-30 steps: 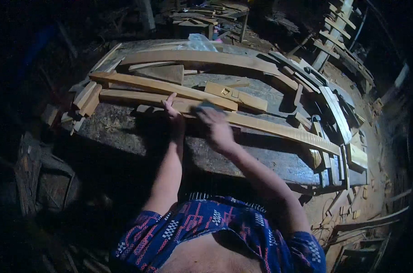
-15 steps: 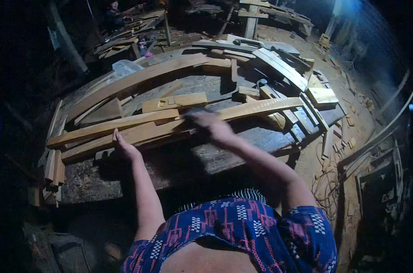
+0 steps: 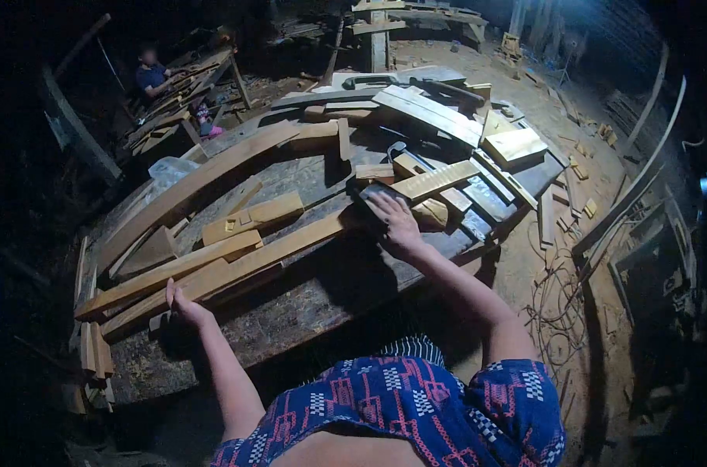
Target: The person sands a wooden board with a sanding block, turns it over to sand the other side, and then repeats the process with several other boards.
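A long, slightly curved wooden rail [image 3: 291, 243] lies across the workbench. My right hand [image 3: 399, 224] is pressed over a dark block [image 3: 367, 196] on top of the rail, near its right part; the underside of the block is hidden. Toward the rail's left end, my left hand [image 3: 187, 308] holds its near edge, with some fingers out of sight. Just behind the rail rest a second wooden rail [image 3: 167, 272] and a wooden hand plane body [image 3: 252, 217].
A large curved wooden piece [image 3: 205, 183] lies on the bench [image 3: 291, 319]. Pale planks [image 3: 427, 114], a wood block [image 3: 515, 146] and a clamp [image 3: 396, 149] crowd its right end. Cables [image 3: 556, 311] and offcuts lie on the ground. Another person [image 3: 151, 76] is at the back left.
My right hand has slid the dark block rightward along the rail. My left hand stays at the rail's near edge. The view has shifted, showing more of the person at the back.
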Demonstrator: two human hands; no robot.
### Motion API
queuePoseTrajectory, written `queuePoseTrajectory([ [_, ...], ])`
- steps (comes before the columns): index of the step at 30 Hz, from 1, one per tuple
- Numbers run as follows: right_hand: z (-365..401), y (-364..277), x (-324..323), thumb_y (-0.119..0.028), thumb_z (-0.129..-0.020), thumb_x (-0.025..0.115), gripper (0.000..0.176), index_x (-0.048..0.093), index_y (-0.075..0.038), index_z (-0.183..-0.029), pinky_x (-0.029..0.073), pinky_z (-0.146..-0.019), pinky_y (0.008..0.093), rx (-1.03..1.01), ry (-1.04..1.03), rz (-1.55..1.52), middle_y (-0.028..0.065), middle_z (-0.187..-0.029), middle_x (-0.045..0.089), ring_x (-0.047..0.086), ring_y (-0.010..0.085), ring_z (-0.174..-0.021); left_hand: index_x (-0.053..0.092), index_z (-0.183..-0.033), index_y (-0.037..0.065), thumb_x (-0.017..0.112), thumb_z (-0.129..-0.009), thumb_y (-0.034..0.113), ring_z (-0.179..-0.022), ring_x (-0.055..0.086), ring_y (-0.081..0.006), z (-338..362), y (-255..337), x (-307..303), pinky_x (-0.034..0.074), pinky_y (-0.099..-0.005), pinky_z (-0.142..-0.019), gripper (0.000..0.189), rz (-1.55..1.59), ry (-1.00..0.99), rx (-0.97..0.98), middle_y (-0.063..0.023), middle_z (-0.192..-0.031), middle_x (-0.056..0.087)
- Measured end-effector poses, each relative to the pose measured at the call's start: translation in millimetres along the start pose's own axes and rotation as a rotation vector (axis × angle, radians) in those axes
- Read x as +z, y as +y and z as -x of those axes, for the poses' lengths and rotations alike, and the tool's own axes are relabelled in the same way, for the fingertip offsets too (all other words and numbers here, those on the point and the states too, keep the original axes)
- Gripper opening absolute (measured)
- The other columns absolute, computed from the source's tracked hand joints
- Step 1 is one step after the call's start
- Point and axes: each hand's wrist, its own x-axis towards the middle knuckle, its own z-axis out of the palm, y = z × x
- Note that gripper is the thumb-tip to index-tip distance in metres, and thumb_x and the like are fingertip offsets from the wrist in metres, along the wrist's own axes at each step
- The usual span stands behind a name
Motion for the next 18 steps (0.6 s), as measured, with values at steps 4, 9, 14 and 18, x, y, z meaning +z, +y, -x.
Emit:
queuePoseTrajectory([
  [4, -8.0, 56.6, -33.5, -0.016, -0.058, 0.059, 0.057, 0.048, -0.007, -0.113, 0.033, -0.091, 0.0327, 0.002, 0.158, -0.246, 0.0130, -0.113, 0.048, 0.044, 0.0254, -0.107, 0.051, -0.104, 0.003, 0.042, -0.074, 0.020, -0.097, 0.047, -0.0229, 0.5, 8.3, 1.6, 0.034, -0.0334, -0.087, 0.036, 0.018, 0.015, -0.086, -0.0109, -0.105, 0.050],
  [9, 4.1, 203.1, -23.4, -0.031, -0.070, 0.056, 0.044, 0.052, -0.001, -0.102, 0.041, -0.077, 0.0378, 0.635, 0.255, 0.059, 0.0181, -0.095, 0.055, 0.052, 0.0332, -0.088, 0.052, -0.102, 0.003, 0.043, -0.073, 0.019, -0.094, 0.047, -0.0226, 0.0, 5.9, 1.2, 0.035, -0.0335, -0.085, 0.035, 0.018, -0.006, -0.079, -0.0100, -0.102, 0.051],
  [14, -5.9, 185.2, -28.9, -0.037, -0.075, 0.050, 0.042, 0.052, -0.005, -0.103, 0.042, -0.076, 0.0388, 0.782, 0.170, 0.332, 0.0193, -0.094, 0.055, 0.052, 0.0344, -0.087, 0.052, -0.102, 0.001, 0.043, -0.072, 0.018, -0.096, 0.046, -0.0210, -1.7, 5.3, 2.9, 0.033, -0.0316, -0.087, 0.035, -0.040, 0.065, -0.034, -0.0105, -0.103, 0.051],
  [18, -3.1, 133.6, -12.3, -0.023, -0.067, 0.058, 0.053, 0.044, -0.008, -0.116, 0.028, -0.092, 0.0393, 0.463, -0.126, -0.105, 0.0122, -0.120, 0.042, 0.038, 0.0272, -0.111, 0.054, -0.100, 0.000, 0.043, -0.071, 0.016, -0.097, 0.046, -0.0202, 0.4, 7.7, 3.1, 0.033, -0.0309, -0.087, 0.034, -0.083, 0.046, -0.048, -0.0098, -0.103, 0.051],
])
